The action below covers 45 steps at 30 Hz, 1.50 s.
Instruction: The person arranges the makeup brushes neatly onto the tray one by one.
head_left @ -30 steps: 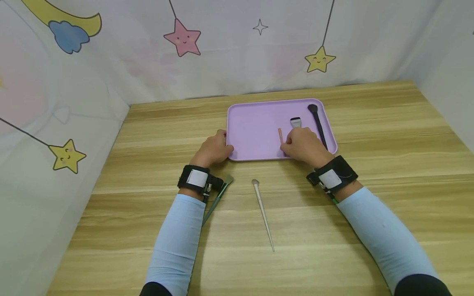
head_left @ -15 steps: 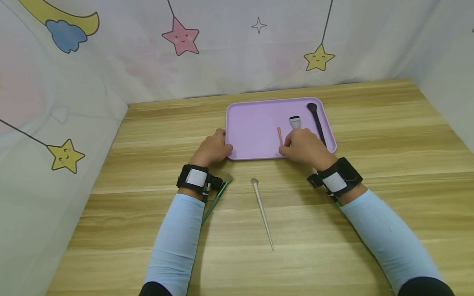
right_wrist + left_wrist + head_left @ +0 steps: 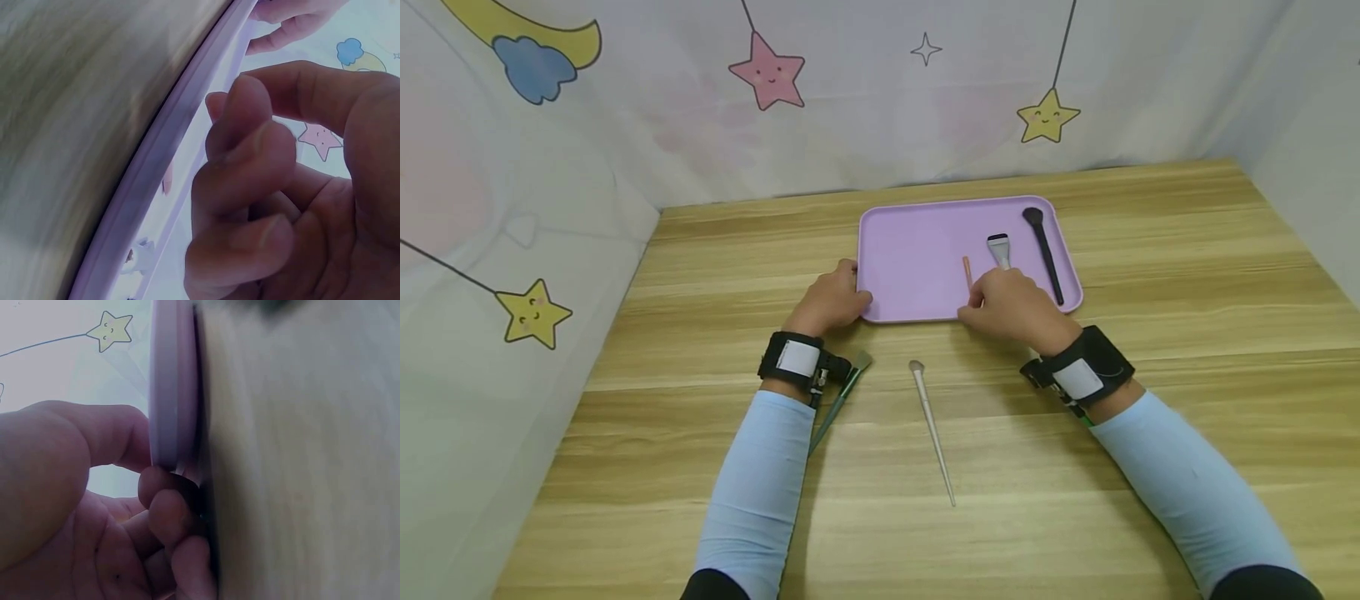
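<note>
My left hand (image 3: 827, 300) grips the lilac tray (image 3: 910, 287) at its near left corner. In the left wrist view its thumb lies along the rim (image 3: 169, 381), with fingers curled at the lower edge. My right hand (image 3: 1015, 308) hovers over the near edge, fingers loosely curled, nothing visible in its grasp. Just beyond it lies a small pink-orange makeup brush (image 3: 967, 271), its near end hidden by the hand. A flat-topped silver brush (image 3: 1000, 250), partly covered by that hand, and a black makeup brush (image 3: 1045, 254) lie in the tray.
On the wooden table (image 3: 1037, 500), a slim pale brush (image 3: 931, 425) lies in front of the tray. A green flat brush (image 3: 842, 400) lies partly under the left forearm. A printed curtain (image 3: 865, 133) hangs behind the table.
The right hand has shifted slightly left and toward the body, baring more of the black and silver brushes. The left hand stays at the tray corner.
</note>
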### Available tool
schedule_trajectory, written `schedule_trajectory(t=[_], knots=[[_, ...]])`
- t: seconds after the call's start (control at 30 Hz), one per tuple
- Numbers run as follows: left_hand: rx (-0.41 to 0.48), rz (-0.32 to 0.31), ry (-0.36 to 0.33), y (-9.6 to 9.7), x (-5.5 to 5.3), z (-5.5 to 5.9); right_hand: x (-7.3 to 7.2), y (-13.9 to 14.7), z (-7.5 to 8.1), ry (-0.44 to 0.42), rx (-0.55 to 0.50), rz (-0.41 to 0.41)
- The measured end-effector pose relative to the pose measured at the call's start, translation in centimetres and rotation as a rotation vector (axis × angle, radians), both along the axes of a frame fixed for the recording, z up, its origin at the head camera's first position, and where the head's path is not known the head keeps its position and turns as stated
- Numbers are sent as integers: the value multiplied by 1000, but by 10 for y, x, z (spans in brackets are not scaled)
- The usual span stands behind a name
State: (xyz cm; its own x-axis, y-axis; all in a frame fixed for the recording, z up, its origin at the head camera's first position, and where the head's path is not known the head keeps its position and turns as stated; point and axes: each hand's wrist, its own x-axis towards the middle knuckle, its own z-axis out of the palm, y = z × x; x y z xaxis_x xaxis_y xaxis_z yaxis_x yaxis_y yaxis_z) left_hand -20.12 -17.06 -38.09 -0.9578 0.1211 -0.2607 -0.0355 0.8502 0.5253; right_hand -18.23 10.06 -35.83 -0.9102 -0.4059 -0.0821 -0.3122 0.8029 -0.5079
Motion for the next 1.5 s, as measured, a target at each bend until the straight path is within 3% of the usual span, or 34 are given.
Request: schedule_trajectory(t=[0.5,0.97,1.5], knots=[[5,1,-10,0,1,3,7,-6,3,-21,19,23],[3,-7,-1,0,0,2,14,-13,3,-68,31,79],[8,-7,-15,-1,-2,1,18,-16,1,-63,16,162]])
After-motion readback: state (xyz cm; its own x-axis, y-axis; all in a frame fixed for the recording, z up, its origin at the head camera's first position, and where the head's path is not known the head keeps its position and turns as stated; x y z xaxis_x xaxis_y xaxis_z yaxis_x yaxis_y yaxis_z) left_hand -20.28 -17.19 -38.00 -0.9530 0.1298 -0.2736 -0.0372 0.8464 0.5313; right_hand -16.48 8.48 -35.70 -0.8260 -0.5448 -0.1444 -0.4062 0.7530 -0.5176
